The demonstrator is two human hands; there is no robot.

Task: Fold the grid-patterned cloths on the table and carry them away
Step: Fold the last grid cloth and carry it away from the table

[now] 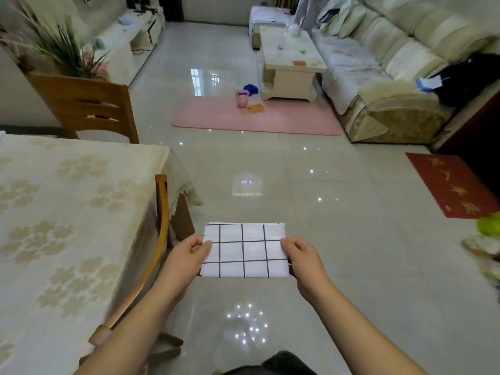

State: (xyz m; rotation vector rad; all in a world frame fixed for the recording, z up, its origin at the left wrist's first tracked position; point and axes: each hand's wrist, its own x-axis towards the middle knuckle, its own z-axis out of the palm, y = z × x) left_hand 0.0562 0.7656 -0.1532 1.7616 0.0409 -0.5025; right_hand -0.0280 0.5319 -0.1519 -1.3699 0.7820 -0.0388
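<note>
The folding looks done: the cloth (244,250), a flat stacked rectangle, hangs over the floor just right of the counter (67,212). The left hand (189,253) and right hand (303,257) each pinch an end. Only the carrying seems left.

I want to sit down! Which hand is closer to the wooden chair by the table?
Left. The left hand holds the cloth just beside the wooden chair; the right hand is on the cloth's far side.

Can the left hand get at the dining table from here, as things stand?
Probably not right away. The left hand and right hand both pinch the folded grid cloth over the floor, and a wooden chair stands between it and the table.
</note>
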